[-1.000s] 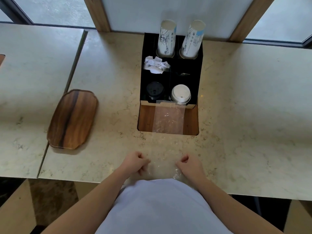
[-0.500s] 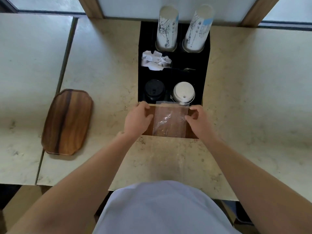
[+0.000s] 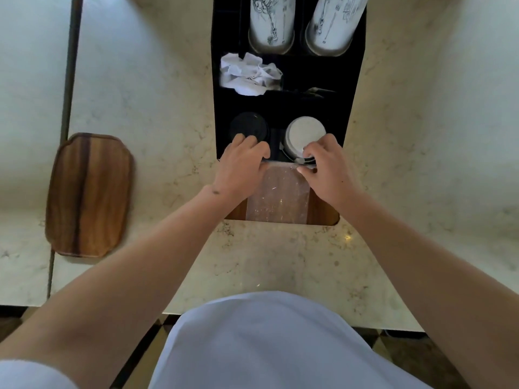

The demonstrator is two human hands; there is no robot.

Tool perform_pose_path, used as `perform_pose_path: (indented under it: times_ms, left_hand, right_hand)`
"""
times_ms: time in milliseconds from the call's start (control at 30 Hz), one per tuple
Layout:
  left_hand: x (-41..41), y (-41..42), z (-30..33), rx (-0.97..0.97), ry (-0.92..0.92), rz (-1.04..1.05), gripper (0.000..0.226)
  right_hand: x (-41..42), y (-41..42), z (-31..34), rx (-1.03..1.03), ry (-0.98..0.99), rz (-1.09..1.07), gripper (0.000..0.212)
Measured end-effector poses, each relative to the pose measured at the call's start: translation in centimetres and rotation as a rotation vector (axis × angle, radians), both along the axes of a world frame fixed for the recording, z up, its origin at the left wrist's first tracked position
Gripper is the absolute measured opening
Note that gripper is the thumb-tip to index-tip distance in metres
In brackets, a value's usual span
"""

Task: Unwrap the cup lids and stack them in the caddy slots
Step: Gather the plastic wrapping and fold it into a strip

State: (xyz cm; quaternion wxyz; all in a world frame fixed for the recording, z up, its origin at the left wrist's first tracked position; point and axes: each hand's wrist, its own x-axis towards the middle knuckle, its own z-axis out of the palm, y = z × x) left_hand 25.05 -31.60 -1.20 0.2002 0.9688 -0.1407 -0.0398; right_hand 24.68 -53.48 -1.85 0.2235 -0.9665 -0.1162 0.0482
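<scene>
A black caddy (image 3: pixel 222 113) stands on the marble counter. Its front left slot holds a stack of black lids (image 3: pixel 248 126), and its front right slot holds white lids (image 3: pixel 304 131). A clear plastic wrap (image 3: pixel 278 195) hangs down the caddy's wooden front. My left hand (image 3: pixel 241 167) grips the wrap's top left corner at the caddy's front edge, with fingers touching the black lids. At the top right corner my right hand (image 3: pixel 327 169) pinches the wrap, its fingertips against the white lid stack.
Two sleeves of printed paper cups (image 3: pixel 271 21) stand in the caddy's back slots, and crumpled white paper (image 3: pixel 248 74) fills a middle slot. A wooden tray (image 3: pixel 88 195) lies to the left, over a seam (image 3: pixel 67 108) between two counter slabs.
Both hands went from the counter's near edge forward to the caddy, then up the wrap's sides to its top edge by the lids. The camera has come closer.
</scene>
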Motion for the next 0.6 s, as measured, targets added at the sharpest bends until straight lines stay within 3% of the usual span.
perform_pose_path:
  times_ms: [167, 300, 600]
  left_hand:
    - [-0.4, 0.1, 0.4, -0.056, -0.074, -0.011, 0.004]
    - [-1.9, 0.5, -0.1, -0.059, -0.138, -0.067, 0.016]
    - [-3.5, 1.2, -2.1, 0.049, -0.037, -0.144, 0.002]
  right_hand:
    - [-0.4, -0.2, -0.5, 0.031, -0.098, 0.047, 0.015]
    - [-1.7, -0.2, -0.9, 0.043, -0.130, 0.111, 0.012]
    - [-3.5, 0.2, -1.7, 0.001, -0.053, 0.144, 0.004]
